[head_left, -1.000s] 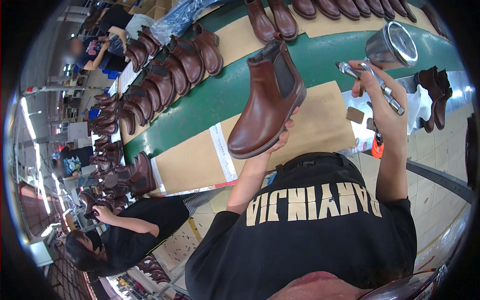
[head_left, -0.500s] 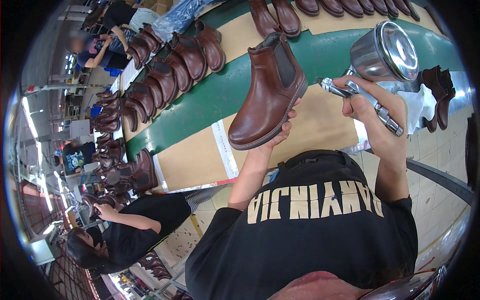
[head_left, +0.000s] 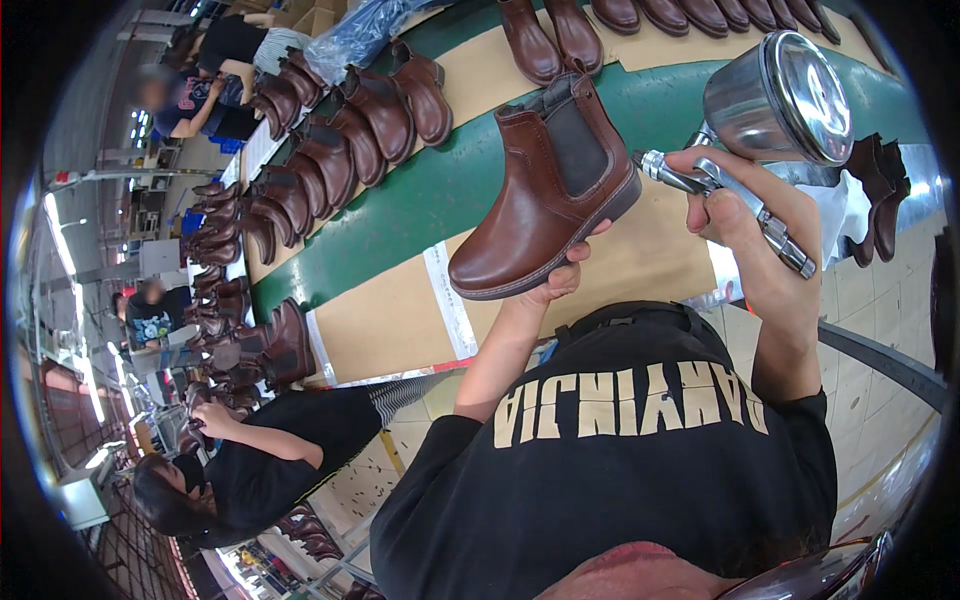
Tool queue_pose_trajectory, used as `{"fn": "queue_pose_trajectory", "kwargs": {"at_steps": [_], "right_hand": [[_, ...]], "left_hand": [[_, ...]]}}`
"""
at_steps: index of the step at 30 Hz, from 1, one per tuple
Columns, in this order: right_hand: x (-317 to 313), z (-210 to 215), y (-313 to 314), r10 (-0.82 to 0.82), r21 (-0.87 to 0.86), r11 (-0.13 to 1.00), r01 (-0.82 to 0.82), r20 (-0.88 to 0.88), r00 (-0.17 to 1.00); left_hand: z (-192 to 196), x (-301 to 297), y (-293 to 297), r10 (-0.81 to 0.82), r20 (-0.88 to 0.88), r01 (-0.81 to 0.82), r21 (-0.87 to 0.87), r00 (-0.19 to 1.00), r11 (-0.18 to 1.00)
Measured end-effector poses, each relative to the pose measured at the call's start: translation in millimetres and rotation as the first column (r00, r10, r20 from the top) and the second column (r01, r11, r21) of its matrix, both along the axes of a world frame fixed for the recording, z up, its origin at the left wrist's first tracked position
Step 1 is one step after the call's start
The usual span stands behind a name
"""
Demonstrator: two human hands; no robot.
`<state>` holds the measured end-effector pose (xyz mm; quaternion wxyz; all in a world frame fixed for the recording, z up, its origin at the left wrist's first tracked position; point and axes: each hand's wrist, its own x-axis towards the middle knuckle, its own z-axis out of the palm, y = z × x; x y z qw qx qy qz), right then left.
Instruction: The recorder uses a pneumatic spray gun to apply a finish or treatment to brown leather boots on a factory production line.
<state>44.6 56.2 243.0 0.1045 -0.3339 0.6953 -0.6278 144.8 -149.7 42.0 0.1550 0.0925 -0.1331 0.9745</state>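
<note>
Black cloth of the person's shirt (head_left: 610, 470) filled the nearest ground at six o'clock. Above it, the left hand (head_left: 560, 280) cupped the sole of a brown ankle boot (head_left: 545, 195), holding it toe-down toward eight o'clock. At three o'clock of the boot, the right hand (head_left: 745, 215) was wrapped around a metal spray gun (head_left: 740, 150), its shiny cup on top and its nozzle just beside the boot's heel. Beyond lay the green bench (head_left: 420, 195), with a row of brown boots (head_left: 330, 130) toward ten o'clock.
</note>
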Motion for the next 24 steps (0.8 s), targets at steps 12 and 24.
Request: {"fn": "queue_pose_trajectory", "kwargs": {"at_steps": [12,24], "right_hand": [[8,-5,-4,0.092,0.071,0.993,-0.09,-0.026,0.995],[10,-34,13,0.008,0.15,0.988,-0.024,0.107,0.994]], "left_hand": [[20,-9,-5,0.208,0.08,-0.189,-0.196,0.975,0.962],[27,-7,-6,0.562,0.014,-0.437,-0.614,0.827,0.657]]}}
